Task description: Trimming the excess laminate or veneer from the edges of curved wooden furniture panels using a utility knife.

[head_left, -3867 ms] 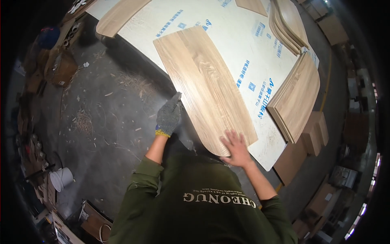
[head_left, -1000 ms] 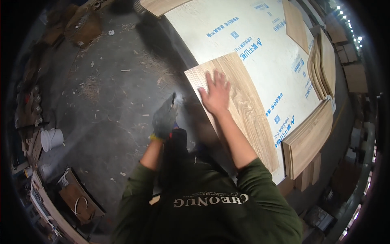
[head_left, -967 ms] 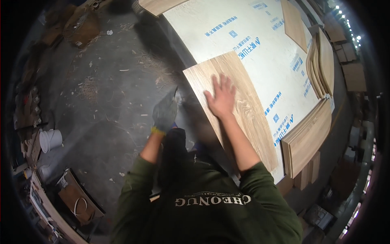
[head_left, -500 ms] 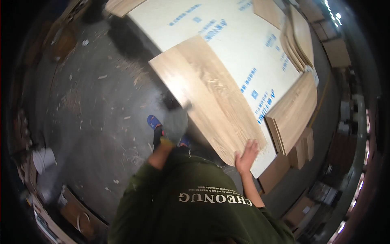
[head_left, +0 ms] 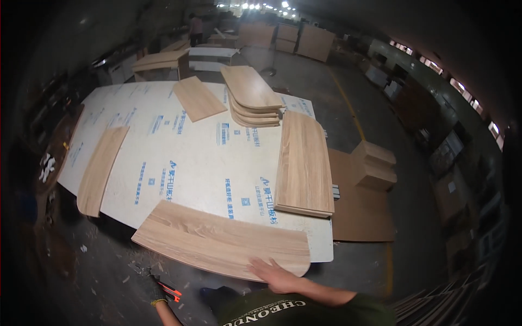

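Right hand (head_left: 278, 274) lying flat, bare, fingers spreading forward, forearm stretching back toward the body. Left hand (head_left: 152, 288) hanging low, gloved, curling closed, arm bending.

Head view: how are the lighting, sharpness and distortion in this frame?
Head view: the white work surface is evenly lit and sharp; the far ceiling lights blow out; corners fall black and the table's edges bow from the fisheye; the gloved left hand sits in dim shadow; the right hand on the curved wood panel is clear.

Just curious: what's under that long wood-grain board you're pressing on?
The wood-grain board lies on a big white sheet, its near edge overhanging the floor. The right hand rests on it. What the board covers is hidden.
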The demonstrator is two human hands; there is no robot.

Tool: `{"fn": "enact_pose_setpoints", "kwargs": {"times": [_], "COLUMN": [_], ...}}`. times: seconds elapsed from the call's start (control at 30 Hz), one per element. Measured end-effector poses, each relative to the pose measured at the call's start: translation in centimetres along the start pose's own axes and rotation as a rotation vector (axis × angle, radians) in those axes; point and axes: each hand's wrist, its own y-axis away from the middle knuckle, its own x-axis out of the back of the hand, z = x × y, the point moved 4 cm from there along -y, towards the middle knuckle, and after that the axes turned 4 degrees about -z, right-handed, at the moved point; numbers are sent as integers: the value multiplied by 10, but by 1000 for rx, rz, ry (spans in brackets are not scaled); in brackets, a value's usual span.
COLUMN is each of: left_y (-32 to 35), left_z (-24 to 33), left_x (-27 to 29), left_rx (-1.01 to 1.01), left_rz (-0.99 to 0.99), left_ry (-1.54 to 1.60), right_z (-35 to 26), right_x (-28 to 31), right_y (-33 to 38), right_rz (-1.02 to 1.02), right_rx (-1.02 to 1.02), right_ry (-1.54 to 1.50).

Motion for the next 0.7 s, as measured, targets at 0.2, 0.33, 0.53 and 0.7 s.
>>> {"fn": "enact_pose_setpoints", "kwargs": {"times": [0.2, 0.33, 0.53, 0.7], "left_y": [-92, -119, -123, -108], "left_z": [96, 126, 75, 86], "left_x": [-35, -106, -168, -165], "left_rx": [-354, -53, -39, -2], "left_rz": [-144, -434, -756, -608], "left_ry": [81, 121, 774, 635], "right_z": [17, 62, 109, 155], "right_x": [125, 104, 42, -3], "right_y": [44, 71, 102, 90], "right_rz": [336, 739, 1259, 1495], "right_rx": [-355, -525, -262, -393], "right_ry": [-165, -183, -335, -546]}}
